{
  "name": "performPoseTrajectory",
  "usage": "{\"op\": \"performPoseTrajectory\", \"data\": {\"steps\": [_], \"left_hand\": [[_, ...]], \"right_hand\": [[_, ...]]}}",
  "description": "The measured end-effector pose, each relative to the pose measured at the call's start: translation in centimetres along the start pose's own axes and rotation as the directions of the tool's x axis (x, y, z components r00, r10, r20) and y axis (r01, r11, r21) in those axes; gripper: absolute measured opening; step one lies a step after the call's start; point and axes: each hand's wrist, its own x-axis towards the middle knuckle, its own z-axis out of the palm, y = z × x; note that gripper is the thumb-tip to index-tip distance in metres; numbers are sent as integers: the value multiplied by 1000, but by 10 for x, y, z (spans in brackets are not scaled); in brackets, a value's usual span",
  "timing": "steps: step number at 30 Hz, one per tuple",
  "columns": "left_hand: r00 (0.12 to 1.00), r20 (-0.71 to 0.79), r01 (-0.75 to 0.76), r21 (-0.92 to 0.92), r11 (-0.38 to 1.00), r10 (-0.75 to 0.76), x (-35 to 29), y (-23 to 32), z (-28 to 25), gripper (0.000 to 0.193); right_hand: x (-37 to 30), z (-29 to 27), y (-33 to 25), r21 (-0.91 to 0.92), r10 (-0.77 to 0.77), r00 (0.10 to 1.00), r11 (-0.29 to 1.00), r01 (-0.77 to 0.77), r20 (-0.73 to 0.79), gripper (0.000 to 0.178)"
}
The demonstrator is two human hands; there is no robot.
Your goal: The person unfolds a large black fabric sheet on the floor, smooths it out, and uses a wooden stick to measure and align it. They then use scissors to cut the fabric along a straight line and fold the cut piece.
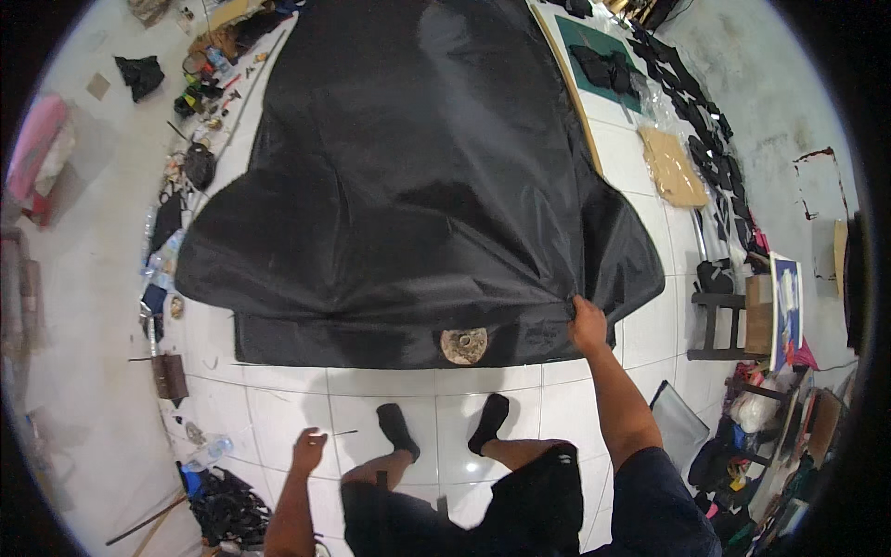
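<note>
A large sheet of black fabric point(399, 213) lies over the white tiled floor in front of me, its surface creased and its near part folded up in a loose bulge. My right hand point(587, 327) is closed on a gathered pinch of this fabric near its right front corner, and folds run out from the grip. On the front strip of fabric rests a round, flat, worn disc point(464, 346) with a hole in its middle. My left hand point(309, 450) hangs away from the fabric at the lower left, closed on a thin, dark, pen-like stick point(343, 432).
A long wooden strip point(575, 97) runs along the fabric's right edge. Beyond it lie a green cutting mat point(594, 70) and a tan bagged bundle point(672, 167). Small clutter lines the left side. A dark stool point(716, 325) stands at right; black scraps point(227, 506) lie lower left.
</note>
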Motion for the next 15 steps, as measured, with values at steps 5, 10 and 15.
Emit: {"op": "performPoseTrajectory", "data": {"steps": [5,10,15], "left_hand": [[991,-130,-3,224,975,33,147,-38,34,64],[899,-221,-282,368,886,378,275,-1,90,64],[891,-290,-151,537,830,350,354,-24,105,67]], "right_hand": [[60,119,41,-49,0,999,999,-3,-47,34],[65,209,125,-83,122,992,989,-123,-20,54],[36,284,185,-32,285,957,959,-283,48,61]]}}
